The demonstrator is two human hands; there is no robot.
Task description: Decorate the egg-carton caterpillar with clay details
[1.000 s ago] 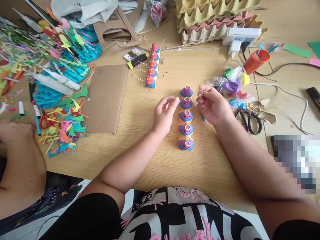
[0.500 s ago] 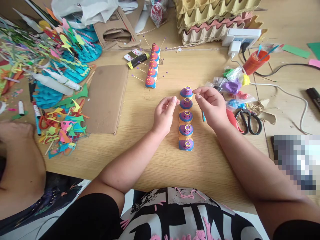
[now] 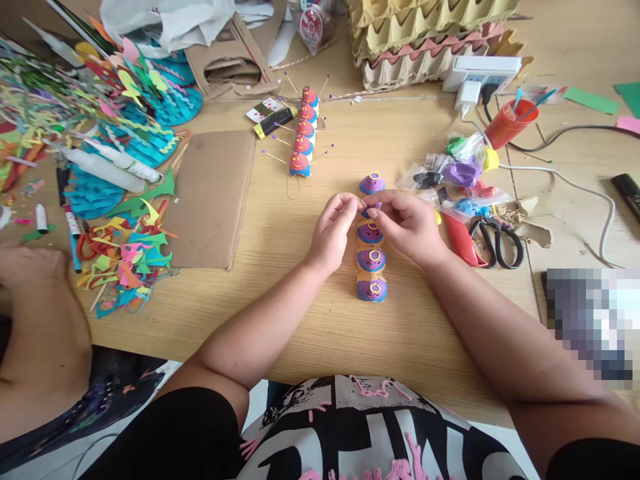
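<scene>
A strip of purple and blue painted egg-carton cups (image 3: 371,260) with yellow rings and small faces runs front to back on the table. Above its second cup from the back, my left hand (image 3: 336,230) and my right hand (image 3: 407,223) meet, fingertips pinched close together. Whatever is between the fingers is too small to make out. Further back and to the left stands a similar red and blue strip (image 3: 301,143) with purple-tipped sticks out of its sides.
Cardboard (image 3: 210,197) and paper scraps (image 3: 135,260) lie left, near another person's arm (image 3: 40,320). Black-handled scissors (image 3: 497,243), clay bags (image 3: 463,170) and a red cup (image 3: 513,123) are right. Egg trays (image 3: 430,40) are stacked behind.
My right hand has moved left from beside the strip to meet my left hand over it, and now partly covers the second cup. My left hand has barely moved.
</scene>
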